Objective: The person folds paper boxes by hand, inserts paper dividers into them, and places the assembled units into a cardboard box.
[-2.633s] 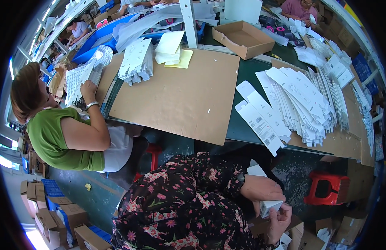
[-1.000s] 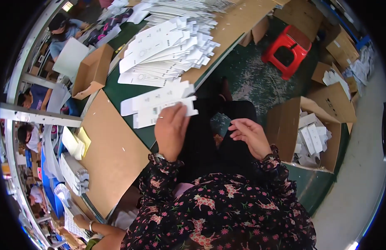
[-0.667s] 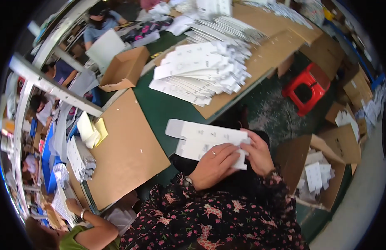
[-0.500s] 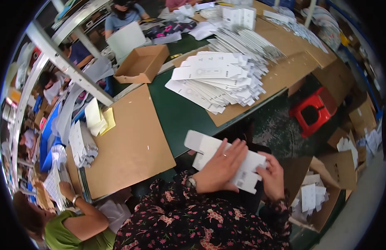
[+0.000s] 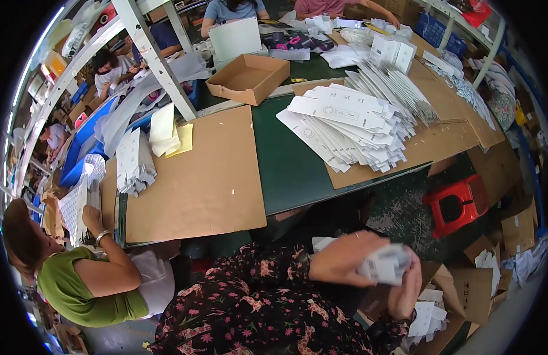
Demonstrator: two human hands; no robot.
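Above my lap, a small white carton (image 5: 385, 266) is held between my two hands, its outline smeared by motion. My left hand (image 5: 343, 258) grips it from the left, fingers over its top. Curled round the carton's right end is my right hand (image 5: 407, 289). A white card piece (image 5: 322, 243) shows behind my left wrist; whether it belongs to the same carton I cannot tell. On the table beyond lies a fanned heap of flat white cartons (image 5: 345, 121) with printed drawings.
An open cardboard box (image 5: 461, 296) with white pieces stands low at right, below a red stool (image 5: 457, 207). A cardboard sheet (image 5: 197, 183) covers the table's left part, near a shallow brown tray (image 5: 248, 80). A co-worker in green (image 5: 90, 284) sits at left.
The carton has moved right and nearer to me, from flattened under my left hand to clasped between both hands. The view has shifted, so the table sits further right and the co-worker higher.
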